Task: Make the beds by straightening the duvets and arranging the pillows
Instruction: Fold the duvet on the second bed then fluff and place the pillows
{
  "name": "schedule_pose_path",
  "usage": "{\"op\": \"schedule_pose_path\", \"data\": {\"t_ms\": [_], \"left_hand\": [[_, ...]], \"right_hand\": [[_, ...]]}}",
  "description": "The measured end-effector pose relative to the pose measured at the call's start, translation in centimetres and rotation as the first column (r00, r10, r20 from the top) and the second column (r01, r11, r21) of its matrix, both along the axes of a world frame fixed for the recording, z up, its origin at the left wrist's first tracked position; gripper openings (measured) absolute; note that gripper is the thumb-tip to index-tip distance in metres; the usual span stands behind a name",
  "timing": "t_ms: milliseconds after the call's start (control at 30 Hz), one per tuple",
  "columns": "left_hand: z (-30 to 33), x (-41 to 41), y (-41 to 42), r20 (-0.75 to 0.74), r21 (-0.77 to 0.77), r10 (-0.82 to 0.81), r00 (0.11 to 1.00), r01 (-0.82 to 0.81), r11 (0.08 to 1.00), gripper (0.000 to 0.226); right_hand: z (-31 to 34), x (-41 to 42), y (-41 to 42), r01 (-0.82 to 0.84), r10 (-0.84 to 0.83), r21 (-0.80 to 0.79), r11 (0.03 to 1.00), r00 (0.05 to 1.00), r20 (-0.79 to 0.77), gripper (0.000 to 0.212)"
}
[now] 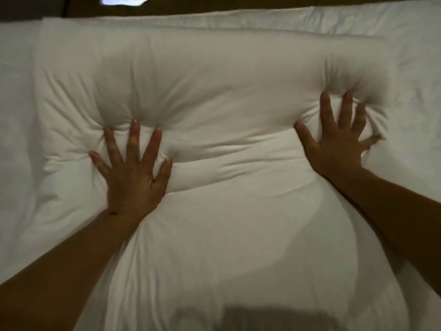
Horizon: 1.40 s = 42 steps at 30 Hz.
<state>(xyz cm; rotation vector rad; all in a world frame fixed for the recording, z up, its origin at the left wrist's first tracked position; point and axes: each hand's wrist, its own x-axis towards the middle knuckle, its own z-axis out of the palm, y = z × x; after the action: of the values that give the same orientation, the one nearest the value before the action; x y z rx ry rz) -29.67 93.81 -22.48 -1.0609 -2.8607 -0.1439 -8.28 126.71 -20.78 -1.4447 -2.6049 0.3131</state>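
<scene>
Below, both palms press flat into a white pillow (214,96) on the bed. Left hand (132,177) and right hand (334,149) spread their fingers wide, gripping nothing; a dark headboard (214,8) runs along the far edge

The pillow (214,96) is plain white, unpatterned, with grey shadows in its creases. At six o'clock the duvet (214,235) is the same plain white. At twelve o'clock the headboard (191,5) is dark brown.
</scene>
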Motion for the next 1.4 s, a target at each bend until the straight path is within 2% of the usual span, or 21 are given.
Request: {"op": "schedule_pose_path", "data": {"t_ms": [100,200,267,300,367,433,500,567,600,667,733,833,967,1067,1133,1200,1233,1267,1300,1400], "left_hand": [[0.9,1.3,-0.3,0.008,-0.015,-0.008,1.0,0.008,1.0,0.062],[4.1,3.6,-2.1,0.191,-0.042,0.043,0.981,-0.036,0.999,0.067],[7.3,7.3,-4.3,0.322,-0.048,0.084,0.943,-0.072,0.996,0.07],[8.7,10.1,-5.7,0.336,-0.06,0.056,0.94,-0.038,0.998,0.07],[10.1,16.0,-8.4,0.287,-0.094,-0.101,0.953,0.133,0.987,0.072],[10.7,20.0,-11.0,0.243,-0.148,-0.254,0.936,0.294,0.944,0.081],[10.9,20.8,-13.3,0.231,-0.178,-0.352,0.907,0.395,0.901,0.095],[10.6,20.2,-15.6,0.186,-0.218,-0.445,0.876,0.479,0.85,0.104],[10.4,19.8,-16.6,0.165,-0.251,-0.48,0.862,0.507,0.825,0.11],[9.4,18.8,-18.1,0.132,-0.295,-0.517,0.846,0.531,0.794,0.122],[8.1,17.8,-19.1,0.072,-0.312,-0.524,0.849,0.518,0.797,0.127],[6.8,16.5,-20.5,0.057,-0.325,-0.444,0.894,0.437,0.838,0.131],[5.7,16.2,-23.0,0.061,-0.32,-0.316,0.947,0.318,0.892,0.13],[5.2,15.5,-24.8,0.057,-0.286,-0.266,0.962,0.271,0.919,0.128],[4.9,15.1,-26.1,0.097,-0.28,-0.209,0.973,0.228,0.933,0.125],[4.6,15.1,-27.4,0.183,-0.285,-0.077,0.98,0.128,0.95,0.115],[4.5,15.1,-28.2,0.228,-0.282,-0.011,0.974,0.077,0.956,0.112],[4.3,15.2,-29.0,0.257,-0.275,0.035,0.966,0.039,0.961,0.111],[4.2,15.2,-29.7,0.273,-0.266,0.064,0.96,0.011,0.964,0.111],[5.0,15.6,-30.7,0.249,-0.276,0.105,0.963,-0.033,0.961,0.109]], "right_hand": [[1.2,0.8,-1.0,-0.008,0.008,-0.016,1.0,1.0,0.022,0.076],[4.7,3.1,-3.9,-0.009,0.021,-0.127,0.992,0.995,0.093,0.069],[7.3,5.5,-8.8,-0.051,0.073,-0.186,0.981,0.991,0.112,0.061],[8.5,6.7,-12.1,-0.109,0.129,-0.178,0.978,0.986,0.104,0.059],[10.2,8.5,-19.0,-0.272,0.277,-0.088,0.958,0.959,0.063,0.063],[11.5,9.3,-24.7,-0.452,0.454,-0.06,0.89,0.89,0.039,0.074],[11.3,9.7,-28.5,-0.646,0.652,-0.088,0.758,0.751,0.105,0.091],[9.9,10.5,-31.4,-0.77,0.776,-0.12,0.627,0.601,0.193,0.109],[9.0,10.8,-32.3,-0.796,0.797,-0.113,0.595,0.565,0.215,0.115],[7.3,10.9,-32.8,-0.804,0.794,-0.064,0.592,0.568,0.215,0.118],[5.9,11.0,-32.1,-0.793,0.776,-0.007,0.609,0.594,0.211,0.119],[4.5,13.2,-30.3,-0.754,0.728,0.002,0.657,0.635,0.256,0.127],[4.2,19.4,-26.5,-0.653,0.597,0.104,0.751,0.737,0.315,0.115],[5.4,24.6,-22.5,-0.551,0.459,0.177,0.816,0.803,0.381,0.115],[5.4,27.7,-20.1,-0.484,0.387,0.201,0.851,0.839,0.383,0.109],[5.0,31.1,-18.2,-0.278,0.208,0.136,0.951,0.9,0.383,0.107],[4.7,32.9,-17.4,-0.09,0.06,0.069,0.994,0.932,0.357,0.106],[4.9,34.5,-16.7,0.089,-0.086,0.008,0.996,0.932,0.352,0.105],[5.2,35.9,-16.5,0.186,-0.16,-0.035,0.982,0.915,0.372,0.104],[6.9,37.0,-17.7,0.165,-0.11,-0.084,0.983,0.883,0.456,0.102]]}}
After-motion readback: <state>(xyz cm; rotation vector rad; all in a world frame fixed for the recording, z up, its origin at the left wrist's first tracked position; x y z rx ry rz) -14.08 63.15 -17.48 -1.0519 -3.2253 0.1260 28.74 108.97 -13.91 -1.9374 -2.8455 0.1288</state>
